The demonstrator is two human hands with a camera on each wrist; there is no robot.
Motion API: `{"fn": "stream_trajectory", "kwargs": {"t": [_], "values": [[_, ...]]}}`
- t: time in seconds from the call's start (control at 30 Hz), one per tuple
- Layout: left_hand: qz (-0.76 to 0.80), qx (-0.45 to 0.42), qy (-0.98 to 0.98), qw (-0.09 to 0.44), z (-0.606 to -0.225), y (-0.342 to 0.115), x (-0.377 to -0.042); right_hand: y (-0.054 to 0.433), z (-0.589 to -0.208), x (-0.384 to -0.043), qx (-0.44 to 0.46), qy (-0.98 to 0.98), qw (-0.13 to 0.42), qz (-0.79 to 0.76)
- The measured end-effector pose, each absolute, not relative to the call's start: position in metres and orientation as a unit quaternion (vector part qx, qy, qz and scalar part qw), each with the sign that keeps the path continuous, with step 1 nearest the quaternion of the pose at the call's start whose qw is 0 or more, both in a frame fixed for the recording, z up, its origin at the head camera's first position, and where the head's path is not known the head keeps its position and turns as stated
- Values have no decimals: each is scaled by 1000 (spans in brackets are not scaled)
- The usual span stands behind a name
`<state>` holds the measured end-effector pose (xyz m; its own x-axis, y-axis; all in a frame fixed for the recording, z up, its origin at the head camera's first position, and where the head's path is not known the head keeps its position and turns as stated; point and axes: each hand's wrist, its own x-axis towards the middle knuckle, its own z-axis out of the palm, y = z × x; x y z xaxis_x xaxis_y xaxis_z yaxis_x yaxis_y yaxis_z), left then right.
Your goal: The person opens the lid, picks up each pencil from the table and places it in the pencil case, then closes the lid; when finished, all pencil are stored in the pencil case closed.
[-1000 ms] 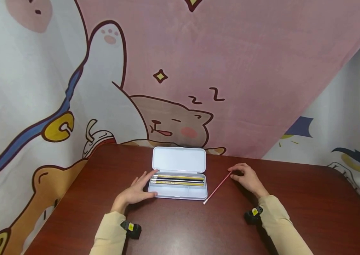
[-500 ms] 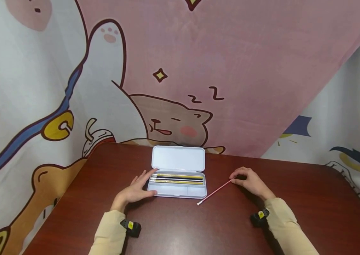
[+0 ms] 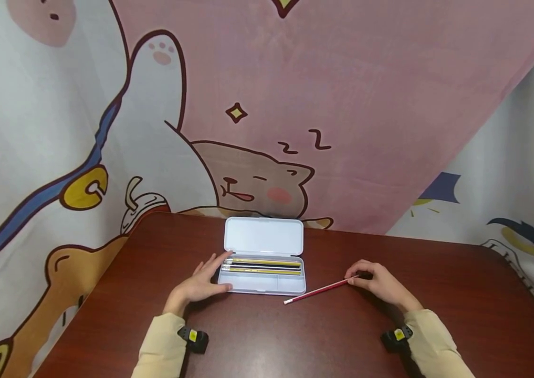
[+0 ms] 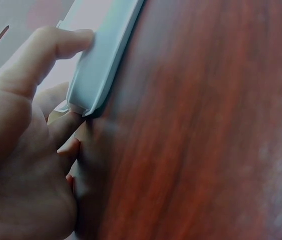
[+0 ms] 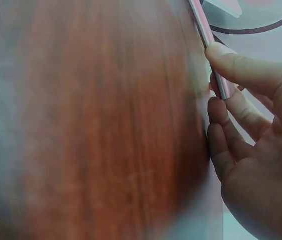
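Note:
A white pencil case (image 3: 291, 284) stands with its lid up on the table, several yellow-and-black pencils (image 3: 267, 266) lying side by side in its rear compartment. My left hand (image 3: 198, 286) holds the case's left end, thumb at the front corner and index finger near the hinge. In the left wrist view the thumb bends onto the case wall (image 4: 98, 65). To the right, my right hand (image 3: 380, 286) pinches a red-and-white pencil (image 3: 318, 290) by one end between thumb and fingers. Its white-tipped end points left, by the case's front right corner. The pinched end shows in the right wrist view.
The dark red-brown tabletop (image 3: 267, 341) spreads around the case and both hands. Behind it hangs a cartoon-printed cloth (image 3: 370, 131), close to the raised lid (image 3: 264, 236). The case's front part has a divider on the right.
My right hand has moved right and toward me, and the red pencil has swung to a flatter slant, its white-tipped end shifting left. My left hand has stayed on the case.

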<state>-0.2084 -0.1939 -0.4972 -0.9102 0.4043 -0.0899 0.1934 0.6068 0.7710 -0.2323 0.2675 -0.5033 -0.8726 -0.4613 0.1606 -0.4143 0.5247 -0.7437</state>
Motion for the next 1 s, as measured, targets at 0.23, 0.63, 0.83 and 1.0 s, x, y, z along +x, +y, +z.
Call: {"fn": "stream_trajectory", "kwargs": {"t": [0.23, 0.63, 0.83, 1.0], "values": [[408, 169, 888, 129, -498, -195, -208, 267, -505, -227, -262, 863, 20, -432], [407, 178, 888, 117, -498, -194, -209, 246, -493, -220, -246, 860, -4, -447], [406, 178, 889, 114, -498, -193, -209, 239, -500, -224, -230, 863, -20, -450], [410, 177, 887, 114, -497, -193, -208, 230, -503, -225, -222, 859, -43, -460]]}}
